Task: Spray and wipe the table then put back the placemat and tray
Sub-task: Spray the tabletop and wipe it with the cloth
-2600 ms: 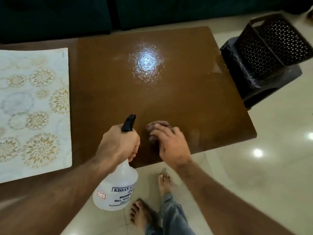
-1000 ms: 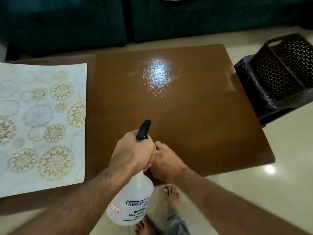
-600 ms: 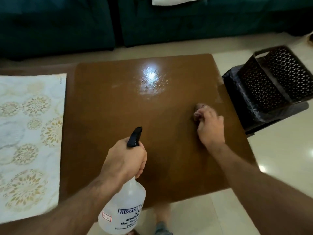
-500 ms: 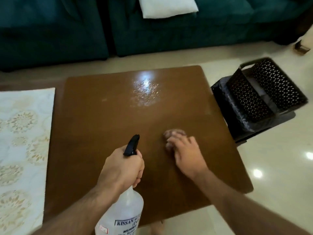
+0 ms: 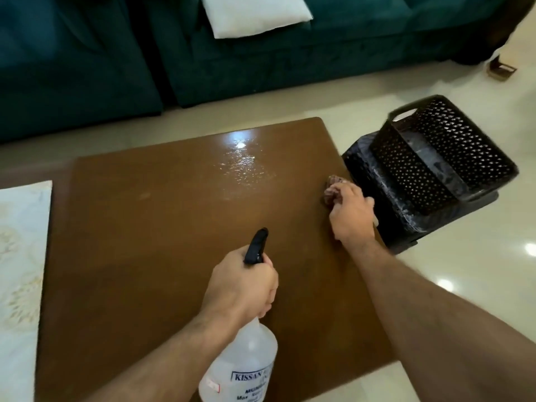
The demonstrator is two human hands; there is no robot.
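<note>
Wiping is under way: the right hand [image 5: 349,211] presses a cloth [image 5: 332,187] at the bench's [image 5: 150,256] right edge; the left hand [image 5: 240,285] grips the spray bottle [image 5: 243,361]. Next, the far wet patch [image 5: 243,166] needs wiping.

There is one brown wooden counter [image 5: 150,256] and one pale placemat with a golden flower pattern [image 5: 20,271]. There is one clear plastic spray bottle with a black nozzle [image 5: 246,361] and one small reddish cloth [image 5: 332,188]. I count two bare hands, two black perforated plastic trays [image 5: 441,169], one white cushion [image 5: 255,15] and one dark green sofa [image 5: 87,68].
</note>
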